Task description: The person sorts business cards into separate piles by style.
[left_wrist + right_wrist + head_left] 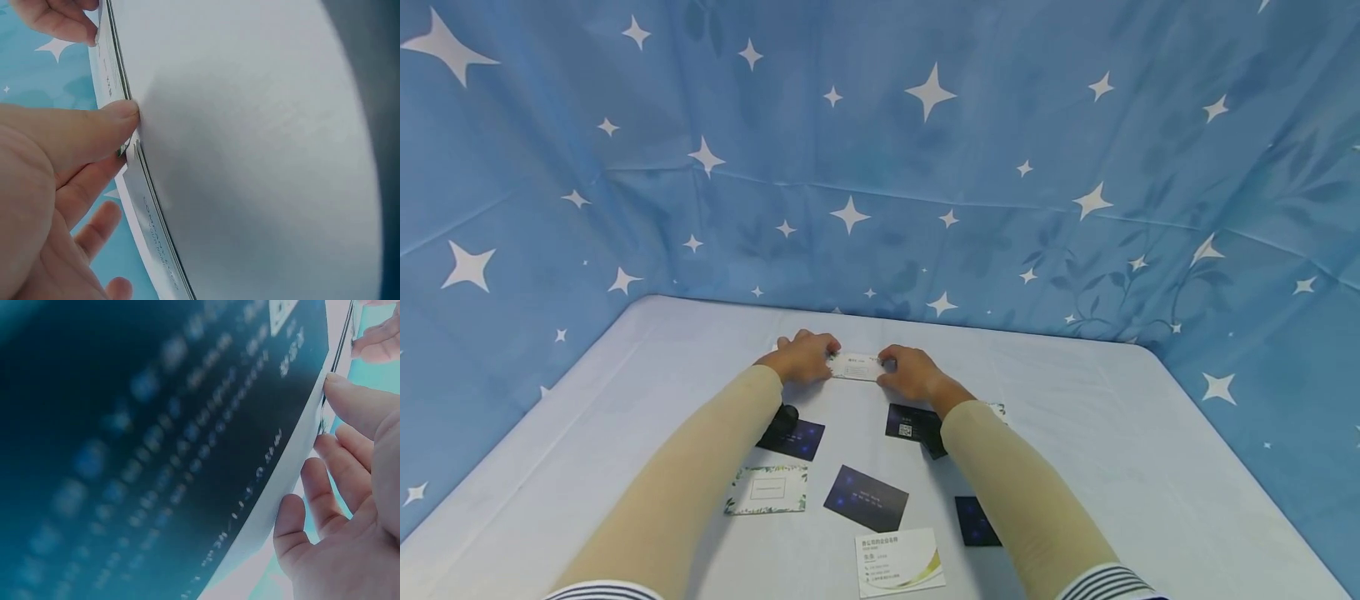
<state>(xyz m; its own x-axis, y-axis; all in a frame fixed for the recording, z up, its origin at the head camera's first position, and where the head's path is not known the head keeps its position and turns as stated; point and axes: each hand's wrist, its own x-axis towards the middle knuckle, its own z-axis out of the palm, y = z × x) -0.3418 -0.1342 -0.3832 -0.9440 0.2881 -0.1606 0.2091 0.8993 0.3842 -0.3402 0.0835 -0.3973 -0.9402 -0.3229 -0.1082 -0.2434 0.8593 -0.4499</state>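
Note:
A white business card with leafy ends [856, 367] lies at the far part of the table between both hands. My left hand [805, 358] pinches its left end, thumb [122, 114] on the near edge and index finger behind. At the opposite end, my right hand [913, 373] pinches the card between thumb [342, 394] and index finger, its other fingers loosely bent. Another pale card [156, 231] with printed lettering lies close by the left hand, mostly hidden in the head view. Below the right hand is a dark card with a QR code [904, 423], partly covered by the wrist.
Nearer on the white table [647, 400] lie a dark blue card [803, 440], a leaf-bordered card [786, 490], a tilted dark card [867, 498], a white card with a yellow swoosh [898, 562] and another dark card [976, 523]. A starry blue curtain [880, 150] hangs behind.

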